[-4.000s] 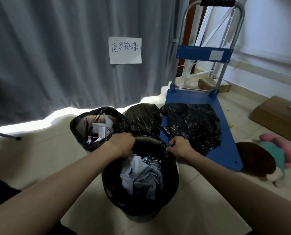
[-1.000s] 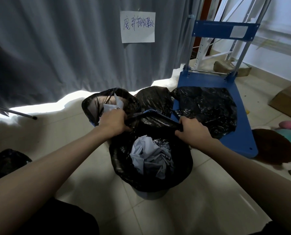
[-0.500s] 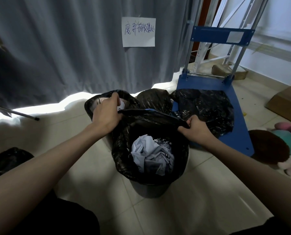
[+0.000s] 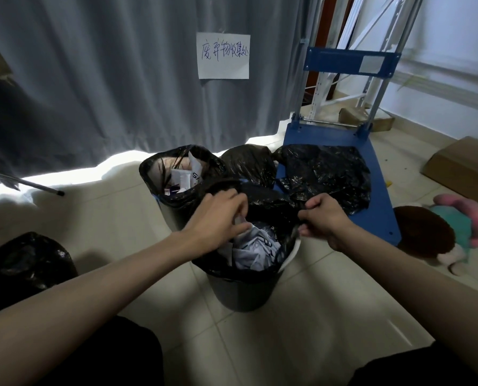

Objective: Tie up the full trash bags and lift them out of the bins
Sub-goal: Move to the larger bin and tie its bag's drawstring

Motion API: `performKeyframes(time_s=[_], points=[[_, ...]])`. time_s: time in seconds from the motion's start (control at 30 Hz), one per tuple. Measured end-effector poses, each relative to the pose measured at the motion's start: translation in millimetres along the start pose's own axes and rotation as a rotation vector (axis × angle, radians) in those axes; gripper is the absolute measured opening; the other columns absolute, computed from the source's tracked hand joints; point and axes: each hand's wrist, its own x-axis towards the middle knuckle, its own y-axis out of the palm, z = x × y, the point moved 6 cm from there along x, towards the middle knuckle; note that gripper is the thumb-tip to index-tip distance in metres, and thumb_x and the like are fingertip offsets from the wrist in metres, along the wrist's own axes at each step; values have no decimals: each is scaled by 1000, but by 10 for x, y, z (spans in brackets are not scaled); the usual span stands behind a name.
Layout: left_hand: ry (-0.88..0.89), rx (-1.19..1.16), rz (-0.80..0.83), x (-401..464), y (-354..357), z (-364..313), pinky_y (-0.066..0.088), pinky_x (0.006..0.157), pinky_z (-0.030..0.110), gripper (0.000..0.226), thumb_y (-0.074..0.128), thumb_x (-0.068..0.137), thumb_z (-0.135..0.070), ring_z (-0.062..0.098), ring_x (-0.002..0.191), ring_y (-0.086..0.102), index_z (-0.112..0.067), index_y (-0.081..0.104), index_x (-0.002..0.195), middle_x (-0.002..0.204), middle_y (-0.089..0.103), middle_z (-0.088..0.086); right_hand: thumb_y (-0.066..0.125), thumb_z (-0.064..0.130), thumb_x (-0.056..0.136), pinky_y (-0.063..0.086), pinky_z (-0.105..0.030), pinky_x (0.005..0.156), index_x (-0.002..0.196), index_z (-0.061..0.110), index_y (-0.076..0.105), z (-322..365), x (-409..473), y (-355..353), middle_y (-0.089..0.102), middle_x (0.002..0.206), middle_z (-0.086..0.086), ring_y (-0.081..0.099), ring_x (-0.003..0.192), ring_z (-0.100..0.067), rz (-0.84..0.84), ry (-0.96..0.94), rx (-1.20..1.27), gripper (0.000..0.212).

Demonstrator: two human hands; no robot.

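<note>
A grey bin [image 4: 240, 293] stands on the floor in front of me, lined with a black trash bag [image 4: 271, 201] full of crumpled white paper [image 4: 256, 249]. My right hand [image 4: 325, 218] grips the bag's right rim in a fist and has pulled it off the bin's white edge. Over the bag's left side, my left hand [image 4: 218, 218] has its fingers curled down into the opening at the paper; what they hold is hidden. Behind stands a second bin with a black bag [image 4: 176, 174], open and full of packaging.
A blue hand truck [image 4: 343, 140] stands behind to the right with black bags [image 4: 327, 171] on its platform. Another black bag [image 4: 26, 263] lies at my left. Plush toys [image 4: 441, 232] and a cardboard box [image 4: 463, 168] lie at the right. A grey curtain with a paper sign [image 4: 223, 55] hangs behind.
Both hands have pulled the bag's far rim up off the bin and toward me. My left hand has shifted from the rim into the bag's opening.
</note>
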Motion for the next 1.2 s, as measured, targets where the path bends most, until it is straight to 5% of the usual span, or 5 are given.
performKeyframes(time_s=[0.27, 0.63, 0.87, 0.97, 1.2], points=[[181, 98, 232, -242, 325, -470, 26, 65, 29, 44, 69, 68, -65, 10, 65, 44, -26, 50, 78, 72, 52, -13, 51, -11, 90, 61, -32, 72, 95, 10, 49, 51, -73, 10, 61, 95, -19, 72, 75, -29, 37, -42, 308, 21], [-42, -221, 360, -149, 369, -187, 51, 70, 30, 7, 62, 80, -22, 8, 70, 57, -20, 66, 75, 69, 62, -10, 74, 9, 75, 42, -26, 90, 106, 29, 71, 174, -393, 516, 43, 118, 6, 45, 105, -12, 446, -803, -1125, 38], [-99, -224, 345, -168, 389, -90, 51, 67, 37, 21, 65, 80, -42, 7, 71, 57, -24, 56, 73, 71, 60, -11, 65, 28, 89, 48, -36, 77, 90, 26, 66, 165, -357, 582, 54, 92, 11, 56, 93, -14, 399, -833, -1069, 2], [-89, -141, 324, -235, 414, -202, 38, 57, 29, 41, 63, 72, -66, 6, 71, 51, -29, 45, 75, 73, 54, -12, 62, 39, 92, 49, -38, 74, 83, 25, 69, 205, -335, 557, 54, 82, 11, 55, 82, -11, 371, -814, -965, 17], [-96, 90, 242, -277, 335, -253, 33, 66, 31, 19, 59, 78, -23, 30, 88, 60, -21, 45, 91, 95, 60, 3, 63, 31, 94, 50, -34, 72, 70, 27, 70, 251, -272, 443, 59, 67, 10, 56, 70, -6, 356, -717, -864, 25]])
